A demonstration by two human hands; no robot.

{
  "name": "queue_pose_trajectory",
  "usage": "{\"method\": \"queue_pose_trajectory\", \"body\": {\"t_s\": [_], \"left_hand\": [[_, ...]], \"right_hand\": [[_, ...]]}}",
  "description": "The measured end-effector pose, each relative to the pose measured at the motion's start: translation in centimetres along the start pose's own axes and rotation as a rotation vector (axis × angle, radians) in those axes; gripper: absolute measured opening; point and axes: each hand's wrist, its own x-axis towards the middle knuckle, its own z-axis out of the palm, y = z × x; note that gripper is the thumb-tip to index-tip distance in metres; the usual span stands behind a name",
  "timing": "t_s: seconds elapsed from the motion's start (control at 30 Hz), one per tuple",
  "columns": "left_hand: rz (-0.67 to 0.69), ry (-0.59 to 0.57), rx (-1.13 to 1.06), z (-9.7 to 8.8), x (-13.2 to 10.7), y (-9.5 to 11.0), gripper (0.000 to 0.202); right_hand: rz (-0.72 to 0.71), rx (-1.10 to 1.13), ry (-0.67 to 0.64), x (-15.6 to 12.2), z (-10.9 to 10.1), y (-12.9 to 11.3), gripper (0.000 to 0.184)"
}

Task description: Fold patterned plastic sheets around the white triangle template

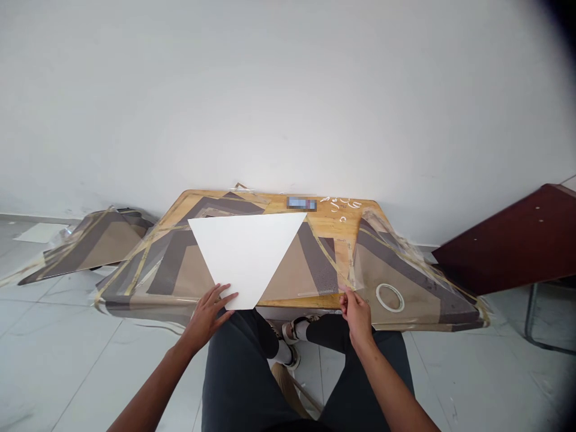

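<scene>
**Student:** Where does the white trapezoidal sheet (247, 258) lie?

**Instructor:** On the wooden table (327, 224), over a brown patterned sheet (292, 273) faced with clear film (315, 294). Its wide edge faces the wall; its narrow edge meets the table's near side, toward the person's legs.

**Student:** How do the hands stand?

**Instructor:** The left hand (207, 315) rests with fingers spread over the white sheet's near left corner, pressing rather than gripping. The right hand (357, 312) has thumb and forefinger drawn together at the near right corner of the clear film. Whether a strip of tape is caught there too, I cannot tell; it is too small. A roll of white tape (390, 309) lies just beside that hand.

**Student:** How should the white sheet handle?

**Instructor:** Probably light and fairly stiff, since its outline is straight and it shows no sag. A bent corner or crease seems the main risk, and it may slide on the glossy film.

**Student:** And the best hold?

**Instructor:** Judging by its shape, both slanting sides, one hand to each, keep it level; a flat palm near the middle would steady it. The film looks thin and limp, best taken at a corner.
</scene>
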Motion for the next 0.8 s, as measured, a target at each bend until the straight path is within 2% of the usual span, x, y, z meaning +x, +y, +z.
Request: {"method": "queue_pose_trajectory", "body": {"t_s": [0.3,0.57,0.8], "left_hand": [[0.057,-0.012,0.073,1.3,1.7,4.1,0.045],[0.115,-0.018,0.019,2.3,1.8,6.9,0.043],[0.108,-0.031,-0.044,4.3,4.1,10.0,0.045]], "right_hand": [[-0.133,-0.067,0.061,0.0,-4.0,-1.8,0.051],[-0.172,-0.195,0.208,-0.2,-9.1,-1.7,0.05],[-0.167,-0.117,0.316,2.5,-12.3,-1.2,0.05]]}}
